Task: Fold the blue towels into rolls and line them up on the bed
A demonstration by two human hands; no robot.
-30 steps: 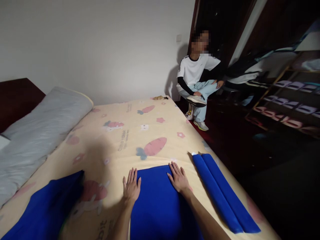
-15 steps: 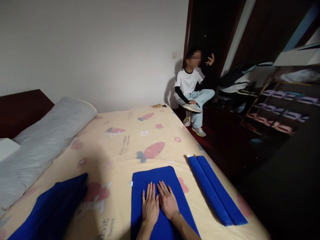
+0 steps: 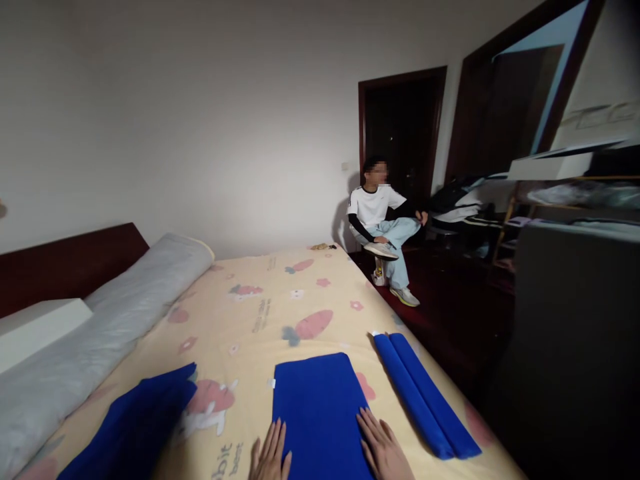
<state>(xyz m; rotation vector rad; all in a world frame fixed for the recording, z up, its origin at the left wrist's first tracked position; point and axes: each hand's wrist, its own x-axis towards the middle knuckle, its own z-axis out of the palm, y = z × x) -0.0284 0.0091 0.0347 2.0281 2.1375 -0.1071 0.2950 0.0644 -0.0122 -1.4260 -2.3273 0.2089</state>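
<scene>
You are resting your left hand (image 3: pixel 271 455) at the left edge of the flat blue cloth (image 3: pixel 319 400) and your right hand (image 3: pixel 384 448) at its right edge. The fingers of both are lying extended and released, grasping nothing. The cloth is lying on the bed (image 3: pixel 250 380) between your hands, its far edge reaching past your fingertips, and a small white tag (image 3: pixel 271 383) is sticking out on its left side. Two blue rolls (image 3: pixel 425 399) are lying side by side to its right, near the bed's edge, while a rumpled, shadowed blue cloth (image 3: pixel 137 423) is sitting to the left, well apart. Beyond the bed, another person (image 3: pixel 374 208) is sitting with one leg crossed.
</scene>
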